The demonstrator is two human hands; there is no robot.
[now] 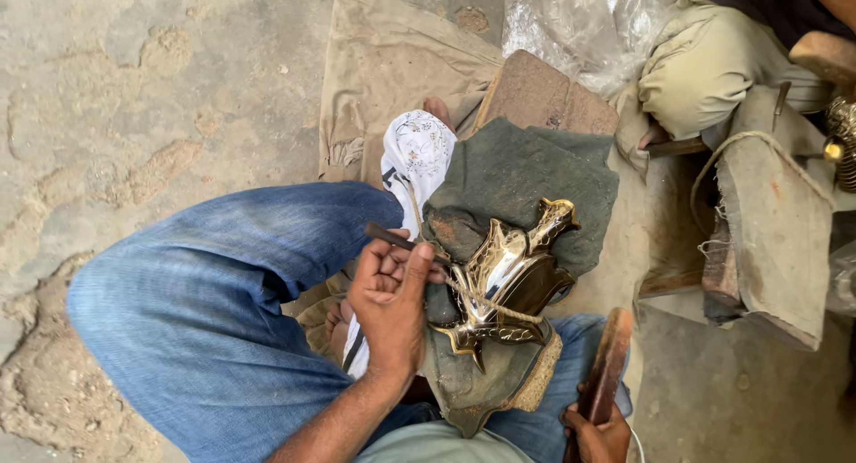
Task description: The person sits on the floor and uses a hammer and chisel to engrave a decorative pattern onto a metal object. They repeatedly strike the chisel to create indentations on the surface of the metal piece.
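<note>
A shiny brass ornamental piece (510, 271) lies on a dark grey cloth (526, 173) over my lap, tied down by a thin cord (486, 303) across it. My left hand (390, 289) grips a thin dark metal tool (385, 237), with its tip next to the brass piece's left edge. At the bottom edge my right hand (596, 432) holds a flat wooden mallet (608, 365) upright, just right of the brass piece. My blue-jeaned legs (214, 303) are folded beneath.
A white patterned cloth (417, 151) lies by my knee. A beige sheet (392, 71), a brick-like block (544, 93) and crumpled clear plastic (580, 26) lie beyond. Another person's bent knee (713, 62) and a wooden block (776, 222) are at right.
</note>
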